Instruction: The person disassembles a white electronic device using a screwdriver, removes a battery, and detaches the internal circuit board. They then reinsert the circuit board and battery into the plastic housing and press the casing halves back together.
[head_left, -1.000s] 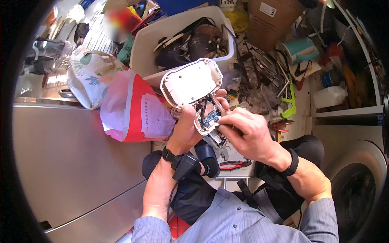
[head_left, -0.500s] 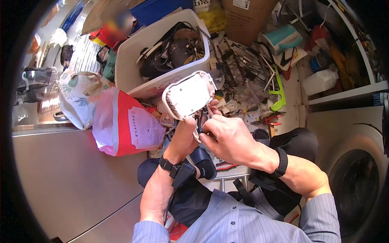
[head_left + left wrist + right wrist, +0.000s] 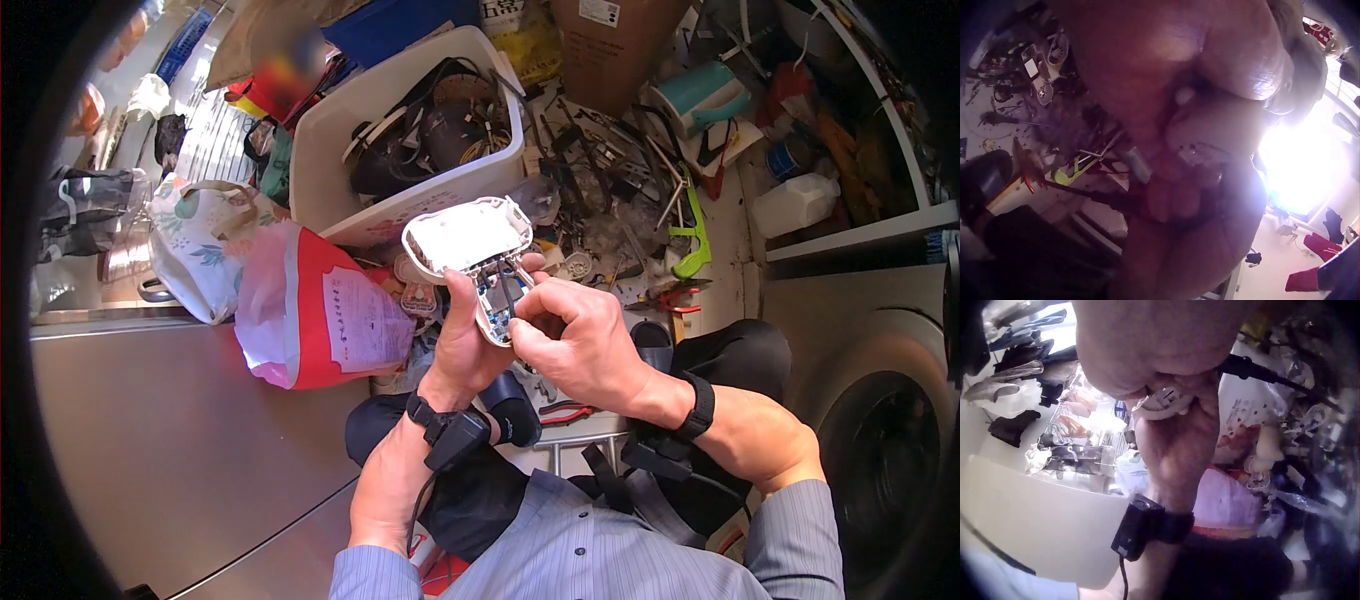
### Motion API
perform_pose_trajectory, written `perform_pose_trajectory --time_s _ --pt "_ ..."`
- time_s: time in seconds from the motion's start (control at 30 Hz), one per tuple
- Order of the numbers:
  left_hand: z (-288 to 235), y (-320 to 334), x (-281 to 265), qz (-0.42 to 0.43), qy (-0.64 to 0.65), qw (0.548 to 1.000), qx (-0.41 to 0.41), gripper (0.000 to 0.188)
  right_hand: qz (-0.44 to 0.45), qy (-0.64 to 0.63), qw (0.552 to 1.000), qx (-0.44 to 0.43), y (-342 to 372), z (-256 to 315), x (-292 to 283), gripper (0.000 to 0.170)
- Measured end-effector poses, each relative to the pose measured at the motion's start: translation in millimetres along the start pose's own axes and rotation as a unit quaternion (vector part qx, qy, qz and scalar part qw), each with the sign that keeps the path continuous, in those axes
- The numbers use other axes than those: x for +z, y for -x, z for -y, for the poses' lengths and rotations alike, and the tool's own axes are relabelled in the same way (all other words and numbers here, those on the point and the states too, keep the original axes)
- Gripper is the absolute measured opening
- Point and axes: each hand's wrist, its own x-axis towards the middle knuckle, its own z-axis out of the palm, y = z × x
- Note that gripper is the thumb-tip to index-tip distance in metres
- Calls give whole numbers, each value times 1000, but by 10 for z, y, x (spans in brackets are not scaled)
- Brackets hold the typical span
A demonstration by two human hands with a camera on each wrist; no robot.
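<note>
An opened white plastic device sits over the lap in the head view; its white cover is tipped back from a shell with wires and a small circuit board. My left hand grips this shell, thumb along its near side. My right hand has thumb and forefinger pinched together right at the shell's right edge; what lies between their tips is hidden. From the right hand's curled lower fingers a slim dark rod sticks out, thicker near the hand, also visible as a dark rod in the right wrist view.
Beyond the hands stands a white bin of cords and dark parts. Scrap and cables cover the floor to its right. A red-and-white bag is at left. Red-handled pliers lie below the hands; a washing machine is at right.
The right hand has moved in against the shell, with its fingertips shifting along the edge. The left hand keeps its grip, and the device has sunk a little in view.
</note>
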Motion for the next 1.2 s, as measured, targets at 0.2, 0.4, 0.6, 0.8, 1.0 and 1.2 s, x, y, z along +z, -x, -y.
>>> perform_pose_trajectory --time_s 0.2,0.4,0.6,0.8,1.0,1.2 --pt "1 14 -41 -20 -13 1000 5 107 26 3 1000 11 -17 26 -28 14" --pt "47 25 -145 20 -34 999 -12 116 47 19 998 44 -4 90 -54 14" --pt "111 29 -165 13 -25 999 -36 120 58 36 994 84 -43 88 -139 18" --pt "32 -21 43 43 -27 998 -47 115 78 79 993 44 -34 65 -189 17" --pt "135 -18 -92 19 18 997 -68 73 84 138 987 -13 47 -135 -152 19" --pt "16 -2 -128 5 5 993 -117 60 41 31 999 -3 -224 -69 -576 14"
